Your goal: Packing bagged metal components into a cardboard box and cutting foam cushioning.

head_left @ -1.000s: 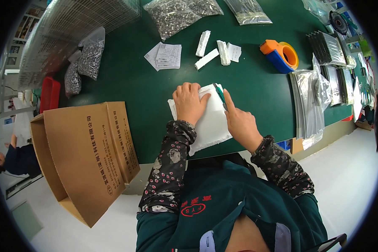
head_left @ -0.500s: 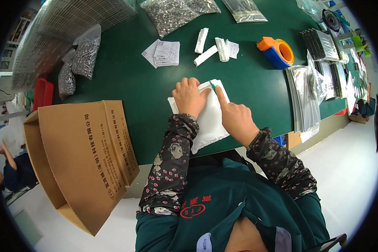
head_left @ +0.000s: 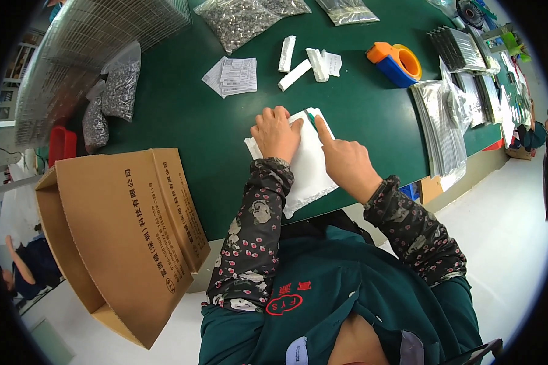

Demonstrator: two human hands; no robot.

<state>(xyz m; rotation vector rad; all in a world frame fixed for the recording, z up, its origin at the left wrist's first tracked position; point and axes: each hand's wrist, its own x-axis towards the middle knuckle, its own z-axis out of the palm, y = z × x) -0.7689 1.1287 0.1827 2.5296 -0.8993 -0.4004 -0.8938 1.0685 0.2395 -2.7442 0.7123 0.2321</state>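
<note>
A white padded packet (head_left: 310, 164) lies at the table's front edge. My left hand (head_left: 277, 135) bears down on its far left part, fingers bent over the packet's far edge and thumb out to the side. My right hand (head_left: 348, 163) is closed around a slim green utility knife (head_left: 310, 118), index finger stretched along it. The knife's tip rests at the packet's far right end; its blade is too small to make out, and the rest of the handle is hidden by the hand.
Beyond the packet lie white strips (head_left: 295, 75) and printed paper slips (head_left: 238, 74). An orange and blue tape dispenser (head_left: 396, 63) stands at the right, near bagged grey strips (head_left: 433, 131). An open cardboard box (head_left: 119, 228) is on the left, below bags of small metal parts (head_left: 121, 91).
The whole view has shifted slightly. Both hands stay on the packet, and the green knife remains at its far right end with little visible movement.
</note>
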